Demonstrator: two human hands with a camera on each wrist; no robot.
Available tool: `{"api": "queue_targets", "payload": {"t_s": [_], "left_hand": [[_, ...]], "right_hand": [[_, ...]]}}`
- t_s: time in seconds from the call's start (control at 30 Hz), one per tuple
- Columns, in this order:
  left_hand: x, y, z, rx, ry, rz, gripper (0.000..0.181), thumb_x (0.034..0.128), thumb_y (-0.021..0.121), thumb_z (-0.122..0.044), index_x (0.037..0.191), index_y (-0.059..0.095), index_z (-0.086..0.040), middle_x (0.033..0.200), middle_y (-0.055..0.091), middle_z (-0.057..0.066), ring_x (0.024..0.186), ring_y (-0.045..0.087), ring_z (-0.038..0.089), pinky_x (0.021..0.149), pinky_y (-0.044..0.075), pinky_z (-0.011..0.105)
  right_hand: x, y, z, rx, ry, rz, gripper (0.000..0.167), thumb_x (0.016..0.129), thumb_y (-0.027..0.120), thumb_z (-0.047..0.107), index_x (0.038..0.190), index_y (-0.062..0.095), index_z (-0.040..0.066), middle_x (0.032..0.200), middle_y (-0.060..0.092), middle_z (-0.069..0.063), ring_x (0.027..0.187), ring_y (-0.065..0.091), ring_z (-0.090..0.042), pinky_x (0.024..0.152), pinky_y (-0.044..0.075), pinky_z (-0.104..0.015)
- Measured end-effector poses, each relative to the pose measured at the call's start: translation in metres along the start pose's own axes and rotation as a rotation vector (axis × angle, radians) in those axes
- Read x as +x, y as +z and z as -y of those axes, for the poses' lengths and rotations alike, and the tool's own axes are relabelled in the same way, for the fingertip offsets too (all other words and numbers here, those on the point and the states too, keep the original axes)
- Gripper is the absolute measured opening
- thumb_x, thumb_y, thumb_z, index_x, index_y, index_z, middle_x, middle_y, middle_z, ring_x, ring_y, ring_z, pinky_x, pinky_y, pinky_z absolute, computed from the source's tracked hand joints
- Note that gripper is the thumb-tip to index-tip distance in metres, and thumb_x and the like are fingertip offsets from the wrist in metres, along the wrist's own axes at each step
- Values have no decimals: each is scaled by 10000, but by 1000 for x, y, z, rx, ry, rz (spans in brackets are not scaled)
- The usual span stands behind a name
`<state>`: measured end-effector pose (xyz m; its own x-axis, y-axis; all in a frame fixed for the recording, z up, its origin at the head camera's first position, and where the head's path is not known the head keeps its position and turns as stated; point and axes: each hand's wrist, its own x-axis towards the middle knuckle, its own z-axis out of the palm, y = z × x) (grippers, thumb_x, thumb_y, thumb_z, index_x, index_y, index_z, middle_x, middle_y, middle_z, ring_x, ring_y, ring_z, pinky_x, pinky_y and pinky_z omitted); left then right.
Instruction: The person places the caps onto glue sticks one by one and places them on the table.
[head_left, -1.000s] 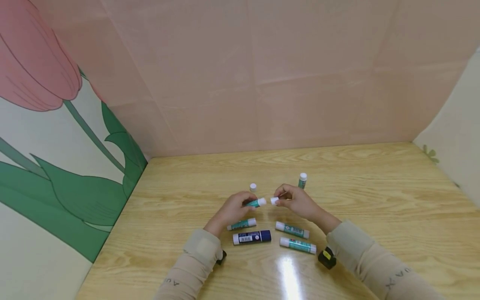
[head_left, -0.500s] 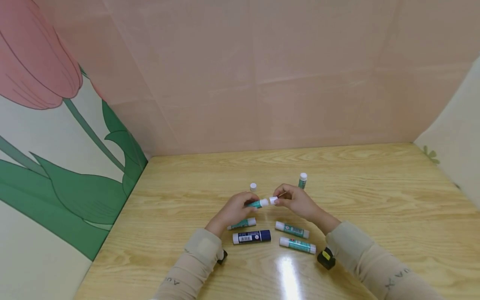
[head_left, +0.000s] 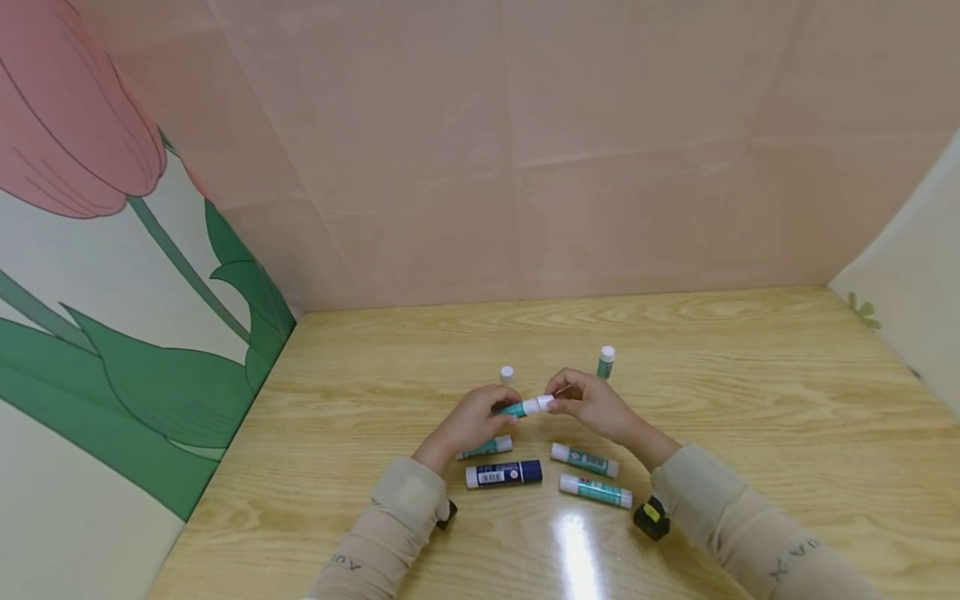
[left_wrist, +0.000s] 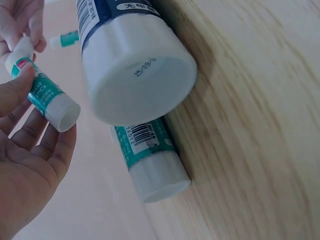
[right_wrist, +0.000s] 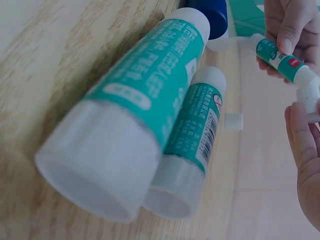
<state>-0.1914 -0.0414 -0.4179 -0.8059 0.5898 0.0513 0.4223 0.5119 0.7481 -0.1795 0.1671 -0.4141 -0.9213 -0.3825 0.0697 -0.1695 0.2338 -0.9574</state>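
Note:
My left hand [head_left: 472, 418] grips a teal-and-white glue stick [head_left: 514, 409] by its body, tilted a little above the table. Its white end points toward my right hand [head_left: 596, 406], which pinches a white cap [head_left: 545, 402] between thumb and fingers. Cap and stick meet end to end; how far the cap sits on the stick I cannot tell. In the left wrist view the glue stick [left_wrist: 44, 92] shows its hollow white base. From the right wrist, the cap [right_wrist: 308, 100] appears at the stick's far end, partly behind my fingertips.
Another white cap [head_left: 507, 372] stands behind my left hand. An upright glue stick [head_left: 606, 361] is behind my right. Nearer lie a navy glue stick [head_left: 504, 474] and three teal ones [head_left: 486, 447], two of them on the right. Black devices [head_left: 652, 518] hang at both wrists.
The gap between the glue stick and the cap has closed. My left hand has moved slightly right with the stick; my right hand has shifted slightly left with the cap.

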Motion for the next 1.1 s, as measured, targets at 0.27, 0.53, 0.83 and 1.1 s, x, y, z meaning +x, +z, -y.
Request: {"api": "queue_targets", "payload": {"t_s": [0.27,0.53,0.83,1.1], "left_hand": [[-1,1,-1,9,-12,3,173,810,596,-112,982,589,-93,939,579,55,790,505,71,702,418,206],[-1,2,0,33,-9,6,181,804,603,-128,982,595,-97,910,572,-6,778,503,62,693,418,200],[-2,3,-1,22,-45,16,177,803,606,-137,979,598,-116,894,561,-58,789,508,57,699,422,205],[-2,2,0,25,-38,25,185,797,616,-137,979,599,-105,887,561,-54,800,510,57,711,424,203]], "right_hand": [[-2,1,1,-9,-10,9,119,811,573,26,913,533,-23,912,538,-141,838,548,-259,716,468,-312],[-2,2,1,-27,-14,3,108,808,574,16,903,535,-21,898,543,-133,830,547,-258,701,469,-299],[-3,2,-1,-66,-4,-6,122,802,592,45,908,562,-8,896,566,-115,815,546,-233,676,467,-274],[-4,1,0,-105,0,-3,132,795,607,68,908,595,1,914,582,-110,807,538,-219,659,465,-269]]}}
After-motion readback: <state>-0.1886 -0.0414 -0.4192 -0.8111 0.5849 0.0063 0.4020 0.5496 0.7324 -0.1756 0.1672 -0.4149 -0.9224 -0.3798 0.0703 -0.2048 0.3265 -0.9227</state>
